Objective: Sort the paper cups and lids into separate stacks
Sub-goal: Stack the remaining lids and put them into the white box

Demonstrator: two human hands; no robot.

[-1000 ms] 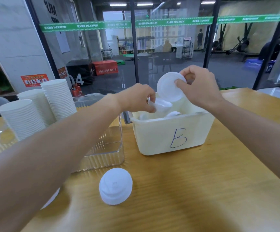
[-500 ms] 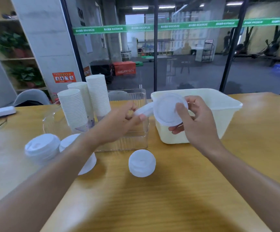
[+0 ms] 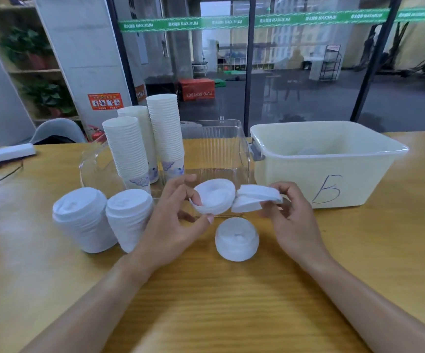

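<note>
My left hand (image 3: 178, 220) pinches a small stack of white lids (image 3: 214, 197), tilted with the undersides facing me. My right hand (image 3: 290, 215) pinches more white lids (image 3: 256, 197) by their edge, right beside the first ones. Both are held above a short lid stack (image 3: 236, 239) on the wooden table. Two taller lid stacks (image 3: 81, 220) (image 3: 130, 217) stand at the left. Three tall stacks of white paper cups (image 3: 130, 151) (image 3: 165, 133) stand behind them, inside a clear container (image 3: 219, 149).
A cream plastic bin marked "B" (image 3: 333, 184) stands at the right with a lid or so left inside. A white power strip (image 3: 5, 152) and cable lie at the far left. A glass wall runs behind the table (image 3: 231, 301).
Both hands have come out of the bin and down toward me with the lids, now held over the short stack. The view has shifted left and down.
</note>
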